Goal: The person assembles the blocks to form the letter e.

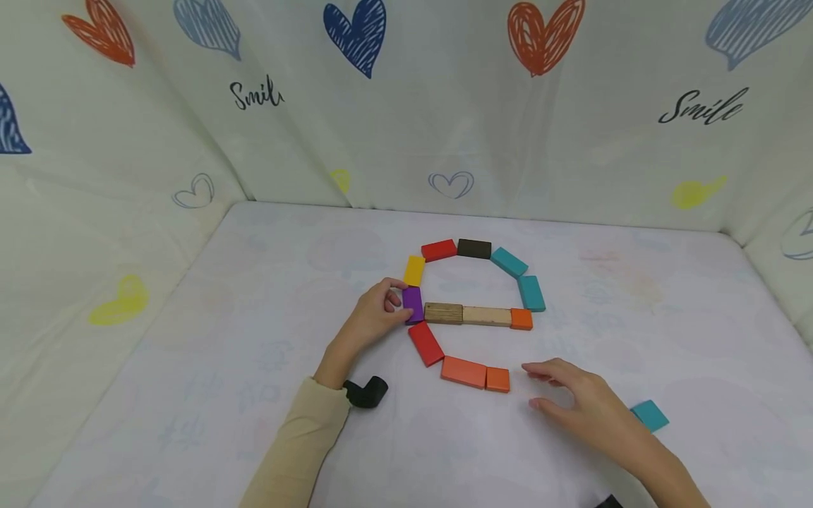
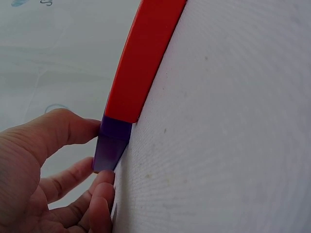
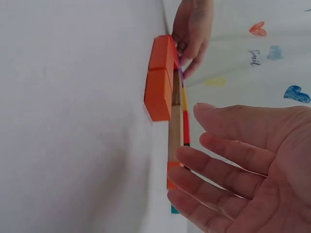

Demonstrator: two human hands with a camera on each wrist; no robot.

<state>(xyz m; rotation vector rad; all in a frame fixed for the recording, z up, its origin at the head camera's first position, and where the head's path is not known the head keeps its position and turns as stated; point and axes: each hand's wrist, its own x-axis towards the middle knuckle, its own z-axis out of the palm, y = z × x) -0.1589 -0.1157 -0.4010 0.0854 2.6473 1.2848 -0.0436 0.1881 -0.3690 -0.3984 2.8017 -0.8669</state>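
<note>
Small flat wooden blocks lie end to end in the shape of a letter "e". At its left side my left hand (image 1: 375,310) pinches the purple block (image 1: 413,303), thumb at the near end and a finger at the far end. The left wrist view shows the thumb against this purple block (image 2: 111,148), beside a red block (image 2: 146,63). My right hand (image 1: 581,395) hovers right of the lower orange block (image 1: 498,379), fingers apart and holding nothing. In the right wrist view its palm and spread fingers (image 3: 218,179) show, apart from the blocks.
A yellow block (image 1: 415,271), a black block (image 1: 474,248) and teal blocks (image 1: 531,293) form the upper curve. Plain wood blocks (image 1: 486,316) make the crossbar. A loose teal block (image 1: 651,415) lies by the right wrist. White cloth walls with printed hearts (image 1: 356,35) enclose the table (image 1: 222,339).
</note>
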